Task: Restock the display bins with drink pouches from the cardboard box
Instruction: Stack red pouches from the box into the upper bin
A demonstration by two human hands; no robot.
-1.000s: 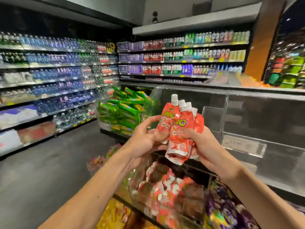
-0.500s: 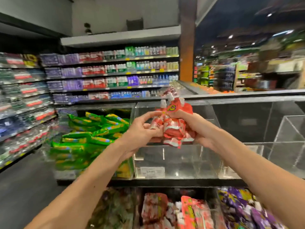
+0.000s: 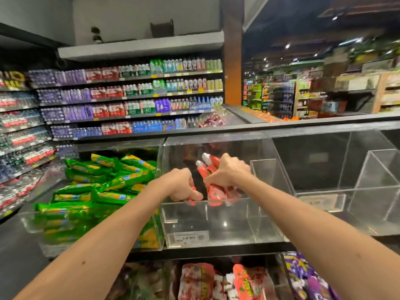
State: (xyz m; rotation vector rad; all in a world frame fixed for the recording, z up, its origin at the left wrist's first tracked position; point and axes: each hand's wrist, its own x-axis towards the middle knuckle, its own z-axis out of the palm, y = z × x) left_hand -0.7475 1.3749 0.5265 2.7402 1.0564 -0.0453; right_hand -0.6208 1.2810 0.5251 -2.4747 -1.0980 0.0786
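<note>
Nearest, the lower shelf bins (image 3: 216,280) hold red and purple packs, already stocked. Above them, both hands are over the front lip of the clear middle bin (image 3: 216,221), which looks empty, price tag on its front. Right hand (image 3: 227,173) is clamped around a bunch of red drink pouches (image 3: 213,191), white caps pointing up and far. Left hand (image 3: 180,185) is curled closed on the bunch's left edge, at least one red pouch in it. Left bin (image 3: 30,221) is full of green packs; right bin (image 3: 368,169) looks empty. Cardboard box not in view. Step: placing pouches. Next, probably: lower, release both grips, spread them flat.
</note>
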